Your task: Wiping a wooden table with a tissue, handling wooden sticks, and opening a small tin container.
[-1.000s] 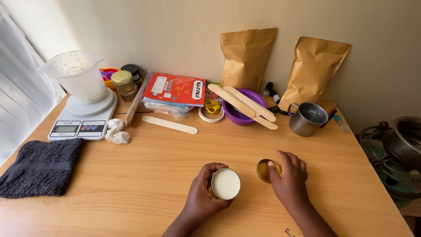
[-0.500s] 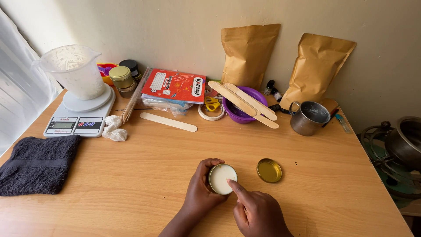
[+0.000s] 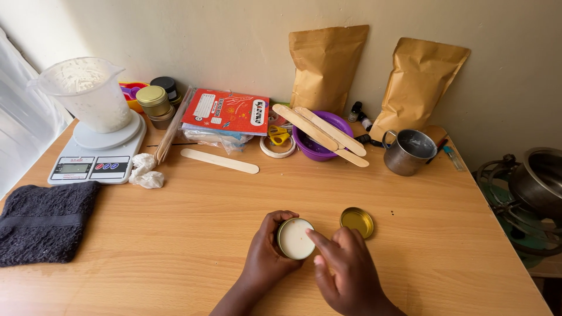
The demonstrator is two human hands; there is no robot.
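A wooden surface (image 3: 193, 234) is standing against a pale wall. Near its front edge the left hand (image 3: 266, 257) is gripping a small round tin (image 3: 295, 239) of white wax, fingers clamped around its side. The right hand (image 3: 345, 269) is touching the tin's rim, fingers together. A gold lid (image 3: 357, 222) is lying just beside.

Pot (image 3: 541, 178) and towel (image 3: 41, 222) cut off by edges.
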